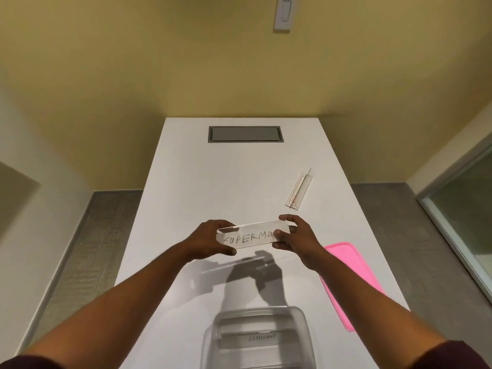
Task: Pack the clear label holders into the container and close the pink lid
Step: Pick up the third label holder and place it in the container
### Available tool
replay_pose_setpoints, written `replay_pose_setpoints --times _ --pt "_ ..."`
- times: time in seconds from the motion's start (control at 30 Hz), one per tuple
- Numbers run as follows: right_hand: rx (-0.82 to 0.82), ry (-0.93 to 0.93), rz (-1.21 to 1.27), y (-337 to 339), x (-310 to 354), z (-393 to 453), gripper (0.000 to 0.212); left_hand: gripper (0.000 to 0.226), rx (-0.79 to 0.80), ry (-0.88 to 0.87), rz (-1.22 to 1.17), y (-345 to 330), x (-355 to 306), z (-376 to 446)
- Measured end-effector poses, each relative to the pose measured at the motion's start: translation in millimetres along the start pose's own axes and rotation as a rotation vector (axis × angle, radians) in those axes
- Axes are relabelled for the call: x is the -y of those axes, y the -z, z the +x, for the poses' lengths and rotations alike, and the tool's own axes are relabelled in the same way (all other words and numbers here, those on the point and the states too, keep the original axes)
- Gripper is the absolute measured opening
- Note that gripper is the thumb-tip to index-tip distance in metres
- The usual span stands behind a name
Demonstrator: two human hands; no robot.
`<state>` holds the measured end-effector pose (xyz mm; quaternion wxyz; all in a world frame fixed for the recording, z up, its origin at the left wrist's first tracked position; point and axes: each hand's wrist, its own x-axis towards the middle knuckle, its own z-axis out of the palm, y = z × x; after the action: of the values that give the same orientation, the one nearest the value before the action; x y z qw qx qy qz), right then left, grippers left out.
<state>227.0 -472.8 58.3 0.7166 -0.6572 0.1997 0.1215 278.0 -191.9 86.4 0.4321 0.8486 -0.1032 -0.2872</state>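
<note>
**One holder in both hands, the container waiting below**

We hold a clear label holder [249, 235] by its two short ends, raised above the white table [186, 182]. Our left hand [213, 239] grips the left end with fingers curled behind and thumb underneath; our right hand [290, 235] pinches the right end between thumb and fingers. The holder's long axis runs left to right, and its paper insert shows hand-lettered capitals reading "SUPERMA", the rest hidden by our right hand.

The container [258, 339] sits toward us from the hands, at the near edge of the table and roughly centred between our forearms, so we judge the coming move is a pull back and down. Holders already inside it appear to lie crosswise too, one labelled "ELEPHANT", so little turning should be needed. It is a translucent tub with rounded corners, blurred here.

The pink lid [351, 283] lies flat by our right forearm, smooth and matte. Another clear label holder [298, 189] rests farther out to the right, nearer our right hand, thin, glossy, angled away from us.
</note>
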Motion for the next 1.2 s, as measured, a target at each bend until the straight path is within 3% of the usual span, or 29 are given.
replay_pose_setpoints --times 0.1,0.23,0.3,0.4,0.53,1.03,1.2 --pt "-0.025 0.088 -0.159 4 -3 -15 0.042 0.061 -0.014 -0.049 0.063 -5 -1 -10" --pt "-0.187 0.311 -0.964 16 1 -37 0.054 0.059 -0.005 -0.096 0.033 -12 7 -30" --pt "-0.159 0.411 -1.133 23 2 -51 0.056 0.057 0.008 -0.1 -0.034 -20 12 -42" --pt "0.022 0.501 -1.172 29 -1 -68 0.051 0.057 0.014 -0.111 -0.089 -36 19 -60" --pt "0.232 0.427 -1.204 32 -15 -91 0.06 0.059 0.023 -0.143 -0.088 -58 31 -84" --pt "0.333 0.333 -1.274 18 -87 -146 0.071 0.06 0.103 -0.108 0.022 -113 86 -156" --pt "0.322 0.299 -1.351 14 -113 -156 0.067 0.062 0.111 -0.086 0.175 -131 94 -166"
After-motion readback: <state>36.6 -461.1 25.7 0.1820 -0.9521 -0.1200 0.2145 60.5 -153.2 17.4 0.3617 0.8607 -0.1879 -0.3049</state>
